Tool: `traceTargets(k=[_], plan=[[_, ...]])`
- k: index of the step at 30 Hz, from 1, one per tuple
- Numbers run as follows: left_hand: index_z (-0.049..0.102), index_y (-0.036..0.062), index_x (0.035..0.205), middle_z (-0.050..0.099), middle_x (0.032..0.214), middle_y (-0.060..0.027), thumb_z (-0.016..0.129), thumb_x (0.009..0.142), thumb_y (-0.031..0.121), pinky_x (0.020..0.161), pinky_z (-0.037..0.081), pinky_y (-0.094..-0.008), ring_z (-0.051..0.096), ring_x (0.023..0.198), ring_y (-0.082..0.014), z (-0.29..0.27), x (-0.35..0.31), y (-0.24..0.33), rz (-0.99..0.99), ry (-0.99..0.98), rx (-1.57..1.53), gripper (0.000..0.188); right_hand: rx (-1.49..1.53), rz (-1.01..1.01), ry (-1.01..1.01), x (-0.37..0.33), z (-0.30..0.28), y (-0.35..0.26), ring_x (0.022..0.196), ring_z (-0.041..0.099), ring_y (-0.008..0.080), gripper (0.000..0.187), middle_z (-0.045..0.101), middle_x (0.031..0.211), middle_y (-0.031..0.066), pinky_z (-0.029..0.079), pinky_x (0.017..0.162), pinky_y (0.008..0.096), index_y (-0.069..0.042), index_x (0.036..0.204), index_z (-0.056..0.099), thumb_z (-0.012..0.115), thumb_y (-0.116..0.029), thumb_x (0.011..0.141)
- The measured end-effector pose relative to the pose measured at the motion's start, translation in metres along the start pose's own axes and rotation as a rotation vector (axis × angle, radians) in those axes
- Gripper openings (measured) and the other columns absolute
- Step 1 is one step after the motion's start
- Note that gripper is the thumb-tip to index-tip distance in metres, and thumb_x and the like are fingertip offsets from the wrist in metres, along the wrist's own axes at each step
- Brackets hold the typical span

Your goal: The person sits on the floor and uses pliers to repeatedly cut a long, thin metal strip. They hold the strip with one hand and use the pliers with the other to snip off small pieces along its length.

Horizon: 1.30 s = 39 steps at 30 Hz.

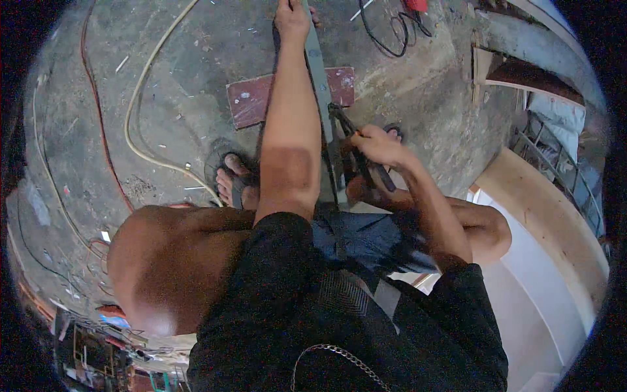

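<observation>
A long narrow grey bar [315,62] runs from the top edge down toward my lap, crossing over a worn dark-red board [245,103] on the floor. My left hand [293,25] grips the bar near its far end, fingers wrapped round its side. In my right hand [380,146] is a pair of dark long-handled pincers [345,119]. Their head meets the bar's right edge just past the board; the handles slant down toward me. I cannot make out what, if anything, the jaws bite on. The bar's near end lies between my legs.
A cream hose [135,111] and a red-brown cord [91,85] trail over the concrete floor [196,72] at left. A black cable [385,49] coils near a red object [416,5] at top right. Wooden panels [548,215] stand at right. My sandalled feet [236,179] flank the bar.
</observation>
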State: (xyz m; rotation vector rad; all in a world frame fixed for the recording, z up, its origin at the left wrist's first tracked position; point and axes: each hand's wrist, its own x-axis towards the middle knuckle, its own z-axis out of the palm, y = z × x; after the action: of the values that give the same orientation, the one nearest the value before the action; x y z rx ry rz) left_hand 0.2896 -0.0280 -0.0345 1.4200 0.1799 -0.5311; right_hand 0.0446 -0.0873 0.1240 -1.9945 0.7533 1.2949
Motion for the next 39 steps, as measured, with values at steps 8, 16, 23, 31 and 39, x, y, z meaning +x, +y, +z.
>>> traceTargets(k=[8,16,23,31,39], plan=[[0.05,-0.0006,0.127,0.062,0.073,-0.0085,0.042,0.1,0.037,0.059,0.049,-0.0333,0.06,0.061,-0.0184,-0.001,0.0,0.0,-0.043,0.053,-0.002,0.047,0.014,-0.022,-0.126,-0.006,-0.03,-0.048,0.074,0.058,0.0202,0.035,0.064,0.08,0.0107,0.046,0.07,0.0354,0.002,0.093,0.066,0.05,-0.029,0.085],[0.046,0.004,0.134,0.064,0.084,-0.0117,0.041,0.099,0.04,0.065,0.05,-0.036,0.061,0.067,-0.0231,-0.031,0.061,-0.057,0.32,0.424,0.476,0.05,-0.177,-0.115,-0.289,0.033,-0.044,-0.085,0.07,0.061,0.0212,0.035,0.065,0.084,0.0124,0.049,0.058,0.0376,0.003,0.098,0.062,0.047,-0.027,0.089],[0.045,0.0041,0.135,0.061,0.079,-0.0103,0.041,0.099,0.042,0.058,0.047,-0.0336,0.059,0.064,-0.019,-0.012,-0.008,0.017,-0.122,0.029,-0.065,0.053,-0.082,0.209,-0.236,0.014,-0.055,-0.108,0.058,0.064,0.0251,0.038,0.065,0.076,0.0147,0.051,0.05,0.0403,0.004,0.091,0.062,0.045,-0.029,0.092],[0.043,-0.003,0.134,0.06,0.11,-0.0221,0.04,0.099,0.042,0.08,0.048,-0.0427,0.061,0.096,-0.034,0.01,-0.006,-0.003,-0.02,0.263,0.164,0.057,-0.372,-0.076,0.082,0.017,-0.019,-0.065,0.074,0.064,0.0455,0.057,0.061,0.073,0.0317,0.05,0.071,0.0487,0.012,0.077,0.061,0.045,-0.04,0.094],[0.044,-0.0071,0.131,0.054,0.124,-0.0276,0.038,0.099,0.041,0.096,0.04,-0.0464,0.051,0.116,-0.0422,0.013,-0.001,-0.014,0.075,0.274,0.252,0.058,-0.172,0.107,0.263,0.0,0.028,-0.045,0.077,0.06,0.05,0.058,0.058,0.074,0.0348,0.047,0.074,0.0554,0.011,0.071,0.062,0.044,-0.037,0.096]])
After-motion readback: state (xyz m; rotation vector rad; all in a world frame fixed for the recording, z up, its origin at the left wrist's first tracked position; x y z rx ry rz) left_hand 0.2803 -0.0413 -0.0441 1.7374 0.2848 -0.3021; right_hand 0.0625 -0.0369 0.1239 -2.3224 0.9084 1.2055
